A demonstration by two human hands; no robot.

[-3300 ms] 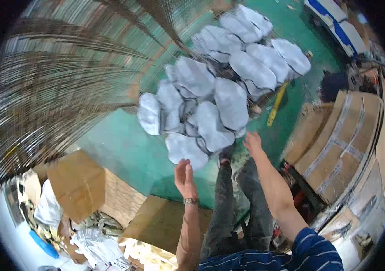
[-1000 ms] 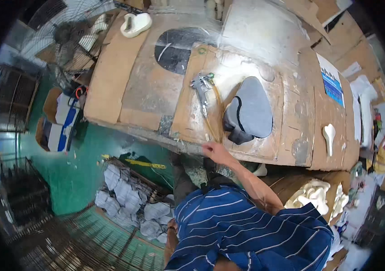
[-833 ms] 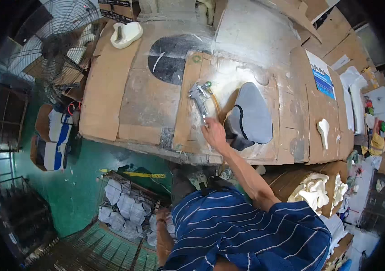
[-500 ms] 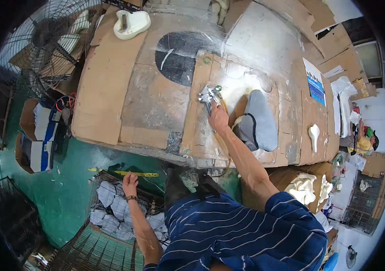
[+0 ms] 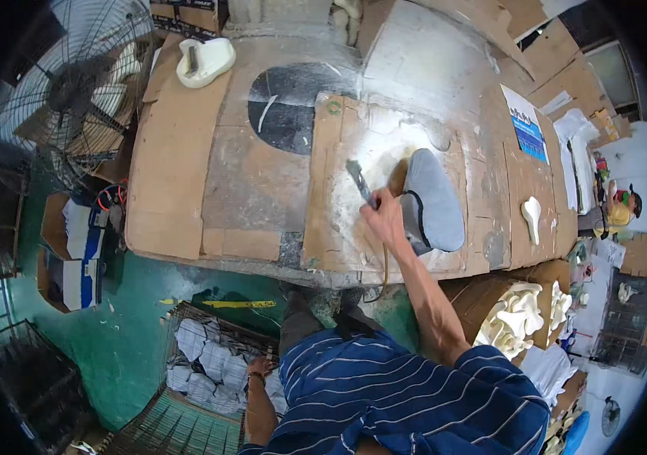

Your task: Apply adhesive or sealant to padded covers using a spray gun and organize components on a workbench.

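Holding spray gun (image 5: pixel 359 177), btm in R fingers (image 5: pixel 376 217), top out fwd.

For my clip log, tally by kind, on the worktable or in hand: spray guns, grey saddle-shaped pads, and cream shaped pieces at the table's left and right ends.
Spray gun, in the right hand: 1
Grey saddle-shaped pad: 1
Cream shaped pieces, left-end piece and right-end piece: 2
Total: 4

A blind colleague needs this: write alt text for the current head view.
A person's right hand grips a grey spray gun over a cardboard-covered table, just left of a grey rounded piece. The left hand hangs low near more grey pieces; a large caged fan stands at upper left.
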